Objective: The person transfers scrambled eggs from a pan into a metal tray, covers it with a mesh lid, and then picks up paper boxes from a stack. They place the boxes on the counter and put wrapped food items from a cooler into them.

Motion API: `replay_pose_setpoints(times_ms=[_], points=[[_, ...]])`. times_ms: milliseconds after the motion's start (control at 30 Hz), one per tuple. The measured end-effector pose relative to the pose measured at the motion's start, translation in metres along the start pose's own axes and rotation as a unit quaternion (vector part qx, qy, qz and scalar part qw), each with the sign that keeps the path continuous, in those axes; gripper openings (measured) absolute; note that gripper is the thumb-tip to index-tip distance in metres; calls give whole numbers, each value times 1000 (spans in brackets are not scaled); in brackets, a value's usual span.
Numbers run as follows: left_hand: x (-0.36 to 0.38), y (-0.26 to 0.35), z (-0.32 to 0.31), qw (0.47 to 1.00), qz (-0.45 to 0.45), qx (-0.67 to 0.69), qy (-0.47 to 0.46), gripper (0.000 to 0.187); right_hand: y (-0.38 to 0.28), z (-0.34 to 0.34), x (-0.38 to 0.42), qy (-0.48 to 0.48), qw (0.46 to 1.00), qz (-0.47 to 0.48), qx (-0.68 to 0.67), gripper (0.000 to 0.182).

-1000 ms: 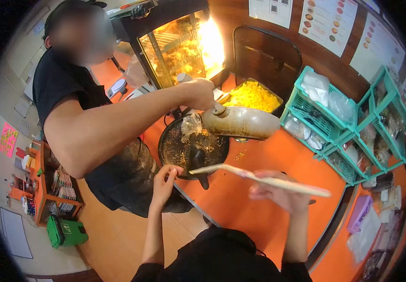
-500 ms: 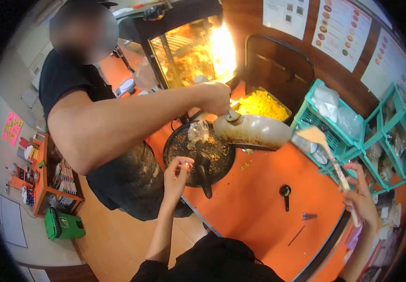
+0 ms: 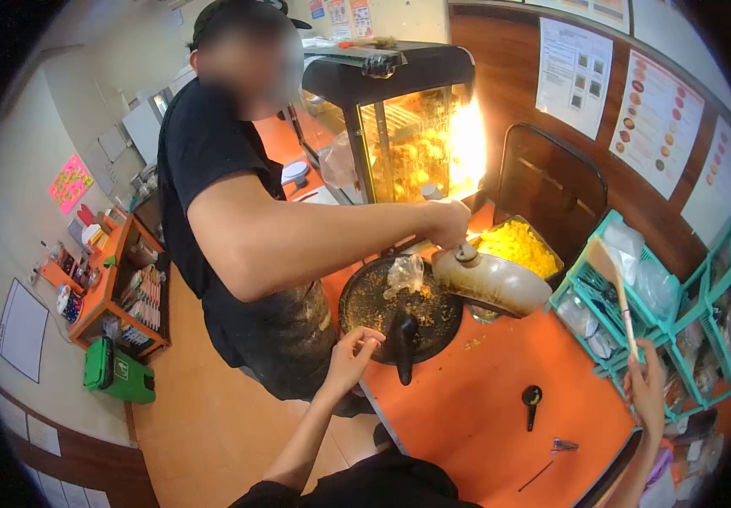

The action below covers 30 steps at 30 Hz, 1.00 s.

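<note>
A wooden spatula (image 3: 609, 264) stands blade up in my right hand (image 3: 647, 388), whose fingers are wrapped round its handle. My left hand (image 3: 351, 357) is at the near left rim of a black stone mortar (image 3: 357, 317) with brown crumbs in it. Its fingers are pinched together, and anything between them is too small to make out. A dark pestle (image 3: 404, 343) lies over the mortar's near rim, and a crumpled clear plastic bag (image 3: 405, 273) lies inside. Beside it, a co-worker's hand (image 3: 446, 224) grips a frying pan (image 3: 501, 284) by its handle and holds it tilted.
Behind the pan is a tray of yellow food (image 3: 516, 245), near a lit glass display warmer (image 3: 420, 140). Turquoise baskets (image 3: 636, 292) with plastic bags stand at the right. A black spoon (image 3: 532, 396) lies on the orange table (image 3: 459, 415). The co-worker (image 3: 221, 169) stands at the left.
The view has swung left and up, so the scene sits further right and lower. The spatula still points up in my right hand. The co-worker still holds the pan tilted.
</note>
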State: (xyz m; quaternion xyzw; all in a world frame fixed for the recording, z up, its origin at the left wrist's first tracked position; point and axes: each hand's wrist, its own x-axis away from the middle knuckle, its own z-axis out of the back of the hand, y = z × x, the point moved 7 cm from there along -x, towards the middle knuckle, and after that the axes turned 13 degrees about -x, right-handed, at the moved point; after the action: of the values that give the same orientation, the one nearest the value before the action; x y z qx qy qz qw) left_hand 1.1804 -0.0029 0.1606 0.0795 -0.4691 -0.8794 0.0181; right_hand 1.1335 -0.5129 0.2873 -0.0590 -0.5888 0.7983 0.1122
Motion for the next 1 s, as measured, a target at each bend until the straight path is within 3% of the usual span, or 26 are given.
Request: replay_pose_setpoints(times_ms=[33,167,300,433,533,633,667,767,800,867,1000], points=[[1,0,0,1000,0,3,-2,15,3,-1,1,-4,999,-32,14,23],[3,8,0,1000,-2,20,-13,16,28,7,-10,7,990,112,82,24],[3,16,0,999,-10,-14,-27,15,20,5,5,27,999,21,-13,20],[-22,21,9,997,-35,61,19,19,18,-4,9,43,995,-34,-87,17],[-58,16,3,948,38,316,-17,33,21,-15,7,17,988,-33,-151,19],[-85,30,-4,922,29,381,-66,46,21,-27,6,-6,973,-17,-228,21],[-79,65,2,904,-25,424,-52,47,19,-31,7,-21,971,-12,-236,23],[-106,57,-18,855,45,502,-124,47,16,-37,10,-15,964,-5,-267,26],[-104,68,-15,867,37,492,-72,48,14,-40,13,-21,963,-9,-267,27],[-134,34,-29,859,42,497,-116,50,10,-43,20,-32,962,-16,-271,29],[-149,31,-37,868,32,479,-124,53,14,-41,28,-57,975,-50,-210,29]])
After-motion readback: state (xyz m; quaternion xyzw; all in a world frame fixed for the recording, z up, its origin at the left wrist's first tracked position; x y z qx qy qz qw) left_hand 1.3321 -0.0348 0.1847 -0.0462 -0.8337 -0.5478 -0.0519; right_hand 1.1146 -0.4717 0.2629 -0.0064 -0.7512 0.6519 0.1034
